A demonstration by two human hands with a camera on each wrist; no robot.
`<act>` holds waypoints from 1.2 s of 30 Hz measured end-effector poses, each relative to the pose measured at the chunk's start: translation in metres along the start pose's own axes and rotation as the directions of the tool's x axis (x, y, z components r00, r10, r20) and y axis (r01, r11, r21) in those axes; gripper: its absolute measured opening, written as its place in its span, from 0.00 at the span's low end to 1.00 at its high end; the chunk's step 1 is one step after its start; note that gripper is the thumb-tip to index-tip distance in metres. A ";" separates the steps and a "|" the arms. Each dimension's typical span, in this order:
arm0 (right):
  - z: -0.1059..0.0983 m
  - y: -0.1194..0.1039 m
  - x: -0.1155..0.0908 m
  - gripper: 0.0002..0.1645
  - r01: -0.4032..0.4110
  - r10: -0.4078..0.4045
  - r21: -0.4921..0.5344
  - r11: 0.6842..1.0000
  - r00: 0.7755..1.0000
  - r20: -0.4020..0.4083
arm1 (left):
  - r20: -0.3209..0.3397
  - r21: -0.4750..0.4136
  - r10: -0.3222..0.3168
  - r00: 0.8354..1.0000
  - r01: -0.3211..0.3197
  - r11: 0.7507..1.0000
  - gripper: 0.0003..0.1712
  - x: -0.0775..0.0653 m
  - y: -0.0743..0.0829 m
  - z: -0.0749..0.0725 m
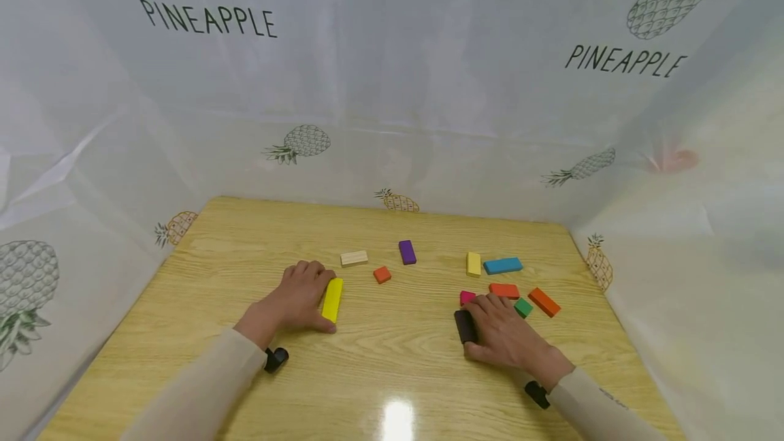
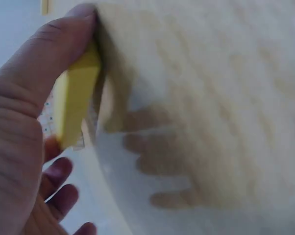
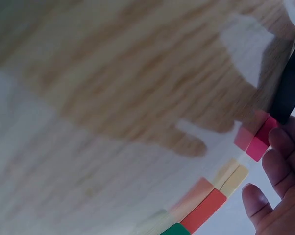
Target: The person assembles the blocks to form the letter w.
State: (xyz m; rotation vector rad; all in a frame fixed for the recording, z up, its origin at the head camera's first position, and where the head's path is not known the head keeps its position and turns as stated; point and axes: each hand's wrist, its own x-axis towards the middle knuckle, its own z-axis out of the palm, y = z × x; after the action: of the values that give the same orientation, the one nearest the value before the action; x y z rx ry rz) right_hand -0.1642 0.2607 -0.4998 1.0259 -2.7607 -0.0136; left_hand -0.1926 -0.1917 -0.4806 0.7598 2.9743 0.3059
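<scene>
My left hand (image 1: 300,297) pinches a bright yellow block (image 1: 332,300) lengthwise, with the thumb at its near end and a finger at its far end. The left wrist view shows the same yellow block (image 2: 79,100) close to the wooden surface, the other fingers loose beside it. On the right, my right hand (image 1: 503,333) grips a black block (image 1: 465,327) by its two ends. A pink block (image 1: 467,297) lies just beyond the black one, close to the fingertips. In the right wrist view the black block (image 3: 288,85) is partly cut off by the frame's edge.
Around the right hand lie a green block (image 1: 523,307), two red-orange blocks (image 1: 503,290), a blue block (image 1: 503,265) and a pale yellow block (image 1: 474,264). Farther left are a purple block (image 1: 407,252), an orange block (image 1: 382,274) and a plain wooden block (image 1: 354,258). A pineapple-print sheet (image 1: 392,73) surrounds the table.
</scene>
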 end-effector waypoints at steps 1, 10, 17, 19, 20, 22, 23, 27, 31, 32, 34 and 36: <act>0.000 0.000 0.000 0.35 0.001 -0.001 -0.001 1.000 1.000 -0.006 | -0.025 0.019 0.006 1.000 -0.006 1.000 0.60 0.000 0.001 0.002; 0.002 0.001 -0.003 0.37 -0.004 0.004 0.021 1.000 1.000 -0.025 | -0.107 0.072 -0.052 0.993 0.060 0.996 0.60 -0.010 0.018 0.013; -0.001 0.002 -0.003 0.35 -0.024 0.025 0.046 0.999 1.000 -0.013 | -0.117 0.083 -0.050 0.992 0.060 0.995 0.59 -0.017 0.035 0.018; 0.000 0.002 -0.003 0.35 -0.024 0.025 0.042 0.999 1.000 -0.015 | -0.123 0.087 -0.051 0.991 0.062 0.994 0.59 -0.016 0.038 0.020; 0.000 0.002 -0.003 0.35 -0.022 0.023 0.041 0.999 1.000 -0.017 | -0.124 0.087 -0.052 0.991 0.063 0.994 0.59 -0.016 0.040 0.021; 0.001 0.002 -0.003 0.35 -0.020 0.021 0.039 0.999 0.999 -0.024 | -0.122 0.084 -0.053 0.991 0.063 0.994 0.60 -0.016 0.042 0.022; 0.001 0.003 -0.004 0.35 -0.018 0.019 0.037 0.999 0.999 -0.028 | -0.118 0.082 -0.054 0.992 0.064 0.995 0.60 -0.015 0.043 0.023; 0.003 0.004 -0.004 0.35 -0.017 0.019 0.045 0.999 0.999 -0.035 | -0.099 0.059 -0.067 0.993 0.073 0.996 0.62 -0.015 0.045 0.026; 0.004 0.006 -0.004 0.36 -0.028 0.030 0.057 0.998 0.999 -0.028 | -0.091 0.020 -0.081 0.993 0.083 0.996 0.63 -0.016 0.046 0.029; 0.004 0.006 -0.004 0.35 -0.031 0.033 0.061 0.998 0.999 -0.024 | -0.089 0.007 -0.084 0.993 0.085 0.996 0.64 -0.016 0.046 0.029; 0.004 0.007 -0.004 0.36 -0.039 0.040 0.066 0.997 0.999 -0.017 | -0.082 -0.020 -0.089 0.993 0.088 0.996 0.65 -0.018 0.045 0.032; 0.003 0.007 -0.004 0.36 -0.044 0.045 0.066 0.997 0.999 -0.012 | -0.083 -0.057 -0.093 0.992 0.088 0.994 0.64 -0.020 0.044 0.033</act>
State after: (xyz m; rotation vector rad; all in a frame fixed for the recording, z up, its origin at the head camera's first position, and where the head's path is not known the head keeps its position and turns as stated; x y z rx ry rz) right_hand -0.1664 0.2682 -0.5033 0.9760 -2.7882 0.0915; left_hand -0.1513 -0.1572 -0.5042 0.6193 3.0553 0.4218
